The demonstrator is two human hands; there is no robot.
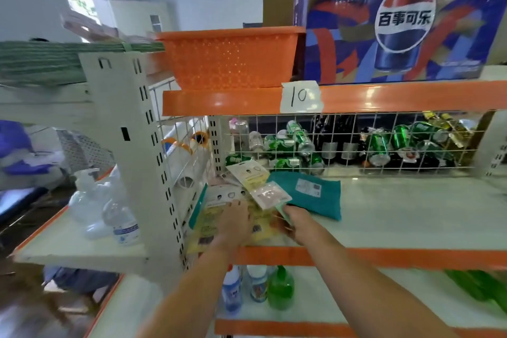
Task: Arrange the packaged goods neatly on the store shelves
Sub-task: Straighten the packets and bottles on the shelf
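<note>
On the middle shelf [397, 217], at its left end, lies a loose pile of yellow packets [208, 223]. The left hand [236, 223] rests flat on this pile, its fingers spread and quite straight. The right hand [297, 223] is just beside it and pinches the lower edge of a small clear packet [270, 195], which stands tilted above the pile. A teal pouch [312, 193] lies just behind the right hand, touching the clear packet.

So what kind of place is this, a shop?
Most likely a small shop or its stockroom: orange-edged retail shelves, a handwritten "10" tag on the shelf edge, loose green cans behind wire mesh, and a big Pepsi carton on top.
</note>
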